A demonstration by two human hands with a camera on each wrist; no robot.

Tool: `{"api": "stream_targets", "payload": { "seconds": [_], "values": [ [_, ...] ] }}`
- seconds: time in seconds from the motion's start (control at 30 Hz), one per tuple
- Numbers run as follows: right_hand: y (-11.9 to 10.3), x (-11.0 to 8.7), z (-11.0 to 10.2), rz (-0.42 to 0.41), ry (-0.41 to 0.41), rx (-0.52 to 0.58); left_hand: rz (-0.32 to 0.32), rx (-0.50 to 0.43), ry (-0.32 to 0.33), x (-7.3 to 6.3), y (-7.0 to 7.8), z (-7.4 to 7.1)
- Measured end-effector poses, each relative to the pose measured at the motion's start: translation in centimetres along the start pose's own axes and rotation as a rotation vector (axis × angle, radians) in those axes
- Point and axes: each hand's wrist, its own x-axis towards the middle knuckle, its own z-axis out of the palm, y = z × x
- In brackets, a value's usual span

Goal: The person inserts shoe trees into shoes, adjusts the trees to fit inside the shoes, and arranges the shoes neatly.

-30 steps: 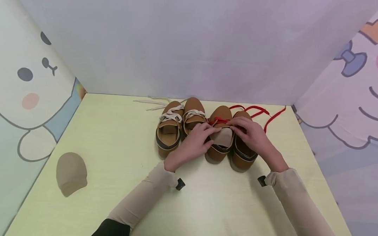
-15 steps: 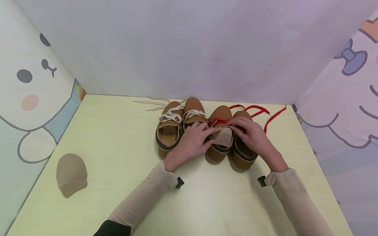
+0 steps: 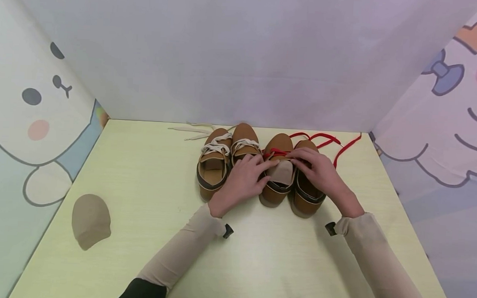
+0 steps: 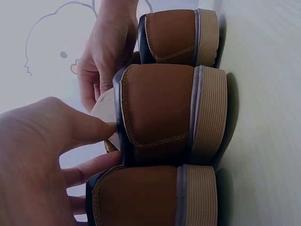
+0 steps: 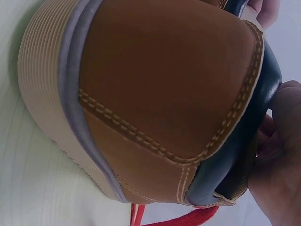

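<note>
Soft glare on pale tabletop (image 3: 268,241)

I can read no text, label, brand, number or sign in any of my views, from head or from either wrist.

Both forearms (image 3: 182,246) angled inward; left hand (image 3: 240,181) thumb (image 3: 263,182), index (image 3: 267,166) apart; right fingers (image 3: 301,154) bent.
</note>
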Motion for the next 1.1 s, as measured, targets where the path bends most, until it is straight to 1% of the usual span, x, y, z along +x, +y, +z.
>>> {"api": "stream_targets", "payload": {
  "seconds": [0.23,0.37,0.57,0.9,1.0,1.1],
  "values": [
    [-0.11,-0.06,-0.03,0.025,-0.001,0.025,-0.014,0.023,-0.007,0.04,0.3,-0.04],
    [-0.1,-0.1,0.03,0.036,0.003,0.028,-0.031,0.001,0.0,0.11,0.3,0.17],
    [-0.04,-0.09,0.07,0.047,0.004,0.03,-0.064,-0.061,0.001,0.13,0.28,0.28],
    [-0.16,-0.01,-0.14,0.08,-0.01,0.048,-0.072,-0.055,0.013,0.32,0.32,0.4],
    [-0.2,-0.06,-0.14,0.076,-0.014,0.042,-0.09,-0.065,0.016,0.35,0.47,0.35],
    [-0.36,-0.21,-0.14,0.056,-0.014,0.036,-0.117,-0.086,0.016,0.35,0.7,0.22]
  ]
}}
